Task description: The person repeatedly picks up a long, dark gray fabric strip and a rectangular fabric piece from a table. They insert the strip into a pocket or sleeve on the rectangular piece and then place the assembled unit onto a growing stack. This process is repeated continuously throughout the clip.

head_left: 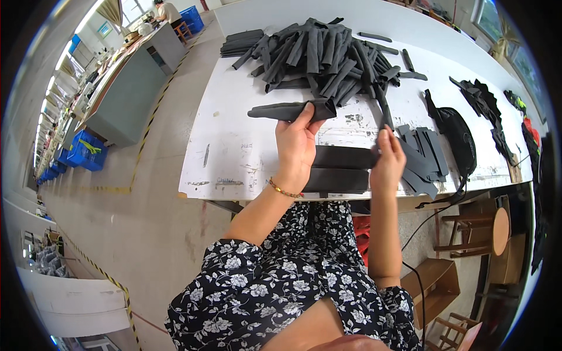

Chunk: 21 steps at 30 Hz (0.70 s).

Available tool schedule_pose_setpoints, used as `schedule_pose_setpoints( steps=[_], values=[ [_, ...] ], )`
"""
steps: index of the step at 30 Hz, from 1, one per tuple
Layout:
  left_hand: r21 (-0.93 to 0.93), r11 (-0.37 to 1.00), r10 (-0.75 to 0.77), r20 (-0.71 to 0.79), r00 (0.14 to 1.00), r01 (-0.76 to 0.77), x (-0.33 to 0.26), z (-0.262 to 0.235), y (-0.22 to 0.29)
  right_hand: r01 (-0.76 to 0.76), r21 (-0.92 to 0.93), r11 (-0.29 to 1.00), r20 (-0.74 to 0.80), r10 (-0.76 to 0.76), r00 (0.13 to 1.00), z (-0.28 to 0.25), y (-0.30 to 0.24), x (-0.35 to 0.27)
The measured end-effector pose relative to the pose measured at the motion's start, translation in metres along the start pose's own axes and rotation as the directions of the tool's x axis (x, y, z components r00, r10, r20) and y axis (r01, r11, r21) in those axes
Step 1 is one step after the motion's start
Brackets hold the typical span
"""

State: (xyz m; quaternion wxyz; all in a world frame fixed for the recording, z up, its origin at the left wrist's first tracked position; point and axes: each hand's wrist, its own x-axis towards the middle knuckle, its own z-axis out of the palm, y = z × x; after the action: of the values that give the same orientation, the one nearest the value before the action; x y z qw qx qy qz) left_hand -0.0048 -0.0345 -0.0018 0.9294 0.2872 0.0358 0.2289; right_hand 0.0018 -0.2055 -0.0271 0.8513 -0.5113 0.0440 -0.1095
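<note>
My left hand point(297, 139) is closed on a folded dark grey fabric tube point(270, 110), held level above the white table with its open end to the right. My right hand point(387, 155), slightly blurred, pinches the lower end of a narrow dark fabric strip point(381, 104), which runs up toward the heap. Beyond both hands lies a big loose heap of similar dark fabric tubes point(319, 50). Two flat dark panels point(336, 180) lie side by side at the table's near edge, between my forearms. Several flat dark grey pieces point(424, 155) lie fanned out right of my right hand.
A neat stack of dark pieces point(241, 44) sits at the table's far left. To the right are a black pouch point(458, 137) with a cord and dark scraps point(489, 108). Wooden stools point(499, 233) stand below. Blue crates point(88, 151) line the left aisle; another person point(168, 13) sits far off.
</note>
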Motion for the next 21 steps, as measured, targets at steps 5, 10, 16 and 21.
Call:
schedule_pose_setpoints(
  steps=[5, 10, 16, 21],
  values=[
    [0.000, 0.999, -0.041, -0.038, 0.998, 0.041, 0.000, 0.006, 0.002, 0.170, -0.199, 0.965, 0.345, -0.093, 0.934, 0.007, -0.033, -0.032],
    [0.041, 0.986, -0.164, 0.003, 0.987, 0.163, 0.004, 0.000, 0.001, 0.754, -0.466, 0.463, 0.571, -0.493, 0.656, 0.022, -0.043, -0.040],
    [0.176, 0.933, -0.333, 0.091, 0.938, 0.314, 0.013, -0.003, 0.024, 0.884, -0.467, 0.024, 0.786, -0.447, 0.427, 0.000, -0.084, -0.008],
    [0.260, 0.917, -0.335, 0.097, 0.937, 0.301, 0.012, -0.005, 0.025, 0.921, -0.388, -0.018, 0.868, -0.343, 0.359, 0.008, -0.088, -0.006]
  ],
)
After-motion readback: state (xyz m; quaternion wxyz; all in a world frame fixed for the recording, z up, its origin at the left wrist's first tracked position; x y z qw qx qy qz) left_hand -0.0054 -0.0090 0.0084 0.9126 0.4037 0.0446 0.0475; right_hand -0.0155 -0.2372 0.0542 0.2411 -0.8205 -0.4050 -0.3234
